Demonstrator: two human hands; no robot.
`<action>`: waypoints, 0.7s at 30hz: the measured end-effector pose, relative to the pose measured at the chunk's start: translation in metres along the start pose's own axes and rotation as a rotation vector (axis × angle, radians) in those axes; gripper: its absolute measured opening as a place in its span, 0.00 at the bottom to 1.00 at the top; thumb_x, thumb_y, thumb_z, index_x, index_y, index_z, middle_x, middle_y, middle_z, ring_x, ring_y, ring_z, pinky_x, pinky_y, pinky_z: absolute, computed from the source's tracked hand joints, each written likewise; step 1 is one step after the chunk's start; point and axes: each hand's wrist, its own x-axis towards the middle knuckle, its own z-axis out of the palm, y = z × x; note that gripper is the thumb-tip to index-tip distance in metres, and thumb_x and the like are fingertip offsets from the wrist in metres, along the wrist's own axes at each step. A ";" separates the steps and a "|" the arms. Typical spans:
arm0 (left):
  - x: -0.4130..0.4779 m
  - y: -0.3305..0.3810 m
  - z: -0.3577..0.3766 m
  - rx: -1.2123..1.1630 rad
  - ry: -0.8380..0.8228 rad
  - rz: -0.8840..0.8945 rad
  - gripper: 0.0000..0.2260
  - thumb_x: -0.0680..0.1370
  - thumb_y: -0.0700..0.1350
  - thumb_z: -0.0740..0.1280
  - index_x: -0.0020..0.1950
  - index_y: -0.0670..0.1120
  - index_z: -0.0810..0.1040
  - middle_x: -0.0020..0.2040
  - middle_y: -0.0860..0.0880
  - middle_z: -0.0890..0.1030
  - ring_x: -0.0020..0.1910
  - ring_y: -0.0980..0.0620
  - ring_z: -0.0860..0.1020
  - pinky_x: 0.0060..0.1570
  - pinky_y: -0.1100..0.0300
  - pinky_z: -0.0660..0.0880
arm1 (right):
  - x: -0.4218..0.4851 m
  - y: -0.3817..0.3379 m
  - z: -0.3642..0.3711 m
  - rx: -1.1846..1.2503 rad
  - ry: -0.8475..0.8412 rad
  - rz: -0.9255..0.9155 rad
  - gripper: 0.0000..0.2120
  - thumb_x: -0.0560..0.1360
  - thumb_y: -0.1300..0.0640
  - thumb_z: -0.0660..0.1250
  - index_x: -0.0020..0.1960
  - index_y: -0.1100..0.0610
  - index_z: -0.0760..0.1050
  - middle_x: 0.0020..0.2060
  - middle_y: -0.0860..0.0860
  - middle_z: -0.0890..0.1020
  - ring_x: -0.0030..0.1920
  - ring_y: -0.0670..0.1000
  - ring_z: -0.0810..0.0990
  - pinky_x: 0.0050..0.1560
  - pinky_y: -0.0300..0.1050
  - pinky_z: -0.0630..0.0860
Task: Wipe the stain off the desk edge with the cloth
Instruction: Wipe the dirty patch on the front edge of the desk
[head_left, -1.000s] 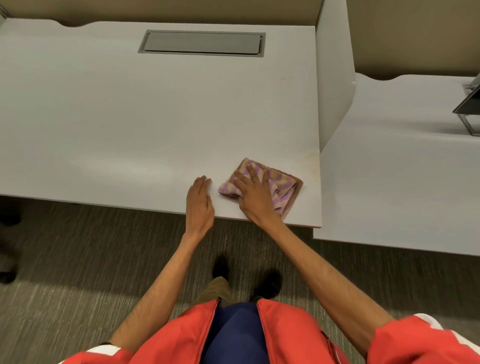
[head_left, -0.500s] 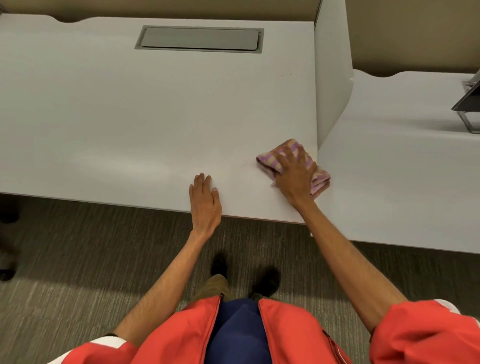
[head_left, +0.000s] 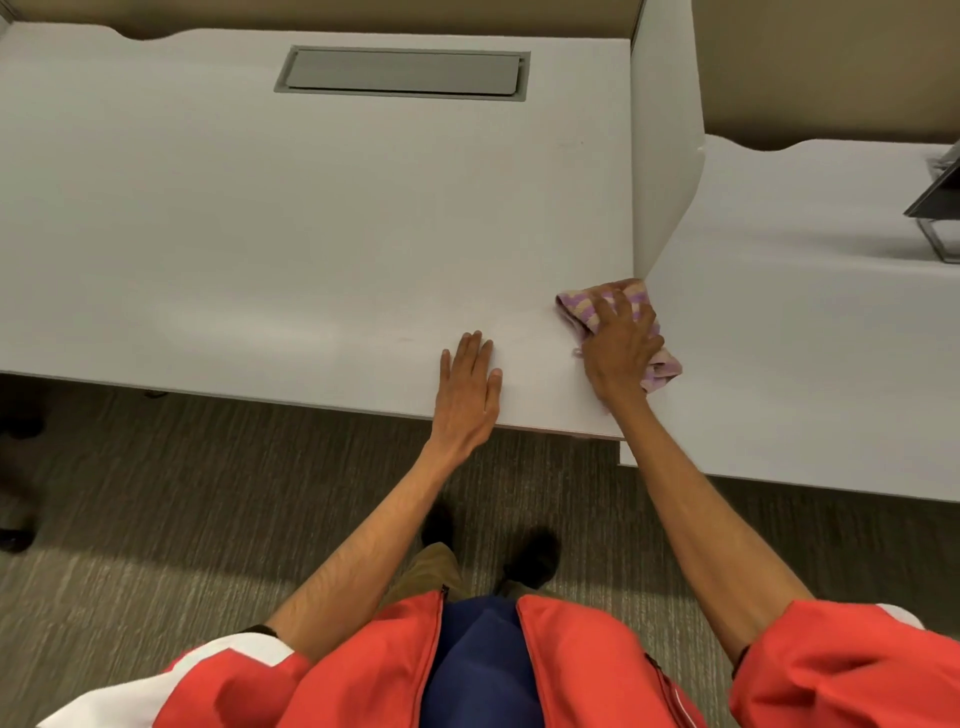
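A folded pink, purple and tan striped cloth (head_left: 582, 306) lies on the right edge of the white desk (head_left: 311, 234), just below the foot of the divider panel. My right hand (head_left: 621, 345) presses flat on top of it and covers its middle. The cloth's lower corner hangs slightly over the gap toward the neighbouring desk. My left hand (head_left: 470, 387) rests flat on the desk's front edge, fingers together, holding nothing. The stain is hidden under the cloth and hand.
A white divider panel (head_left: 667, 145) stands along the desk's right side. A second white desk (head_left: 805, 364) adjoins on the right, with a dark stand (head_left: 940, 208) at its far edge. A grey cable hatch (head_left: 402, 73) sits at the back. Carpet lies below.
My right hand has slid the cloth from the front of the desk to its right edge and further back toward the divider. My left hand stays planted at the front edge.
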 end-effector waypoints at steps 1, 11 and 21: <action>0.001 0.002 0.002 -0.001 -0.010 0.006 0.23 0.85 0.50 0.49 0.79 0.43 0.58 0.81 0.45 0.56 0.81 0.50 0.50 0.80 0.49 0.43 | -0.009 0.003 0.000 -0.001 0.007 -0.006 0.28 0.76 0.59 0.67 0.74 0.48 0.67 0.77 0.52 0.63 0.76 0.62 0.54 0.71 0.67 0.55; 0.012 0.020 0.024 0.063 -0.029 -0.026 0.24 0.85 0.50 0.49 0.80 0.44 0.55 0.81 0.46 0.55 0.81 0.50 0.49 0.79 0.48 0.40 | -0.100 0.051 0.010 -0.156 0.028 -0.046 0.25 0.77 0.60 0.66 0.73 0.47 0.68 0.74 0.49 0.68 0.76 0.58 0.59 0.69 0.66 0.61; 0.004 0.007 0.008 0.061 -0.022 -0.055 0.25 0.85 0.50 0.49 0.81 0.44 0.52 0.82 0.45 0.52 0.81 0.50 0.47 0.80 0.49 0.41 | -0.004 0.010 -0.007 -0.122 0.051 -0.127 0.21 0.76 0.61 0.65 0.67 0.48 0.73 0.69 0.51 0.73 0.72 0.59 0.62 0.66 0.63 0.61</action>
